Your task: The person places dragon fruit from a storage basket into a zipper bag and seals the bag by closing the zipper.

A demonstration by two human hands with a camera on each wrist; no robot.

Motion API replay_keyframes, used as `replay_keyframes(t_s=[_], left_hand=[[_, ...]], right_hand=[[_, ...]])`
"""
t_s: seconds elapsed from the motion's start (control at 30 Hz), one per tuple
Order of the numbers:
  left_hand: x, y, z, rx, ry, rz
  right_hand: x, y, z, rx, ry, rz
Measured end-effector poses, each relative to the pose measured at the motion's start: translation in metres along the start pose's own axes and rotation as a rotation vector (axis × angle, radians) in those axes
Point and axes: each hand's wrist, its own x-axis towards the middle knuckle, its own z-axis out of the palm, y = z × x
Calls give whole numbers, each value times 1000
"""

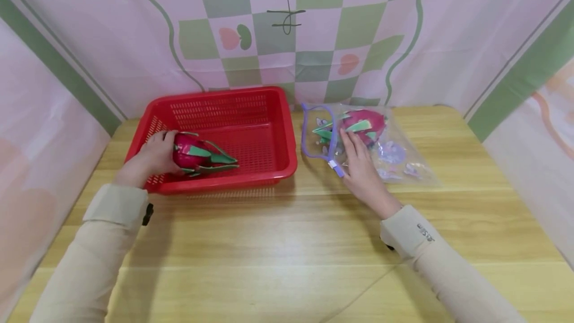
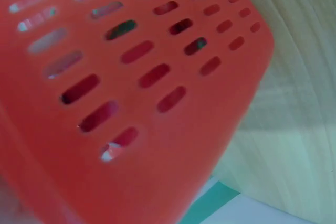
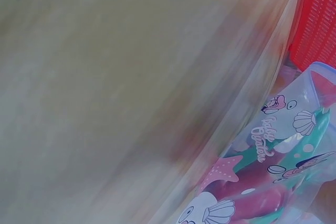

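At the left end of the red basket (image 1: 287, 158), my left hand (image 1: 158, 154) grips a dragon fruit (image 1: 197, 151) by its rounded end. Its green leaf tips point right, inside the basket. To the right, a second dragon fruit (image 1: 365, 124) lies within a clear zip bag (image 1: 403, 163) with a purple top edge and printed sea-animal pictures. My right hand (image 1: 360, 168) rests on that bag with its fingers extended, fingertips against the bagged fruit. The left wrist view shows the basket's slotted wall (image 2: 173, 124), hiding most of the left hand.
The basket and bag stand side by side near the back of the wooden table (image 1: 269, 243). A white slider (image 1: 333, 164) sits on the bag's purple edge. Behind the table hangs a patterned cloth (image 1: 314, 29), with more cloth on both sides.
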Motion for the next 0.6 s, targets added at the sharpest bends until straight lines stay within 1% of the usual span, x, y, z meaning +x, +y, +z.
replay_keyframes(t_s=[0.13,0.2,0.33,0.47,0.53,0.6], left_hand=[[1,-4,4,-75,29,-7],[1,-5,6,-92,32,-12],[1,-6,6,-66,24,-9],[1,-6,5,-45,-18,-16],[0,-6,5,-38,-17,-16],[-1,-5,6,-22,5,-12]], right_hand=[[0,0,1,1,5,-10],[0,0,1,1,4,-14],[0,0,1,4,6,-17],[0,0,1,-3,5,-20],[0,1,1,-6,-3,-19],[-1,1,1,-9,-15,-17]])
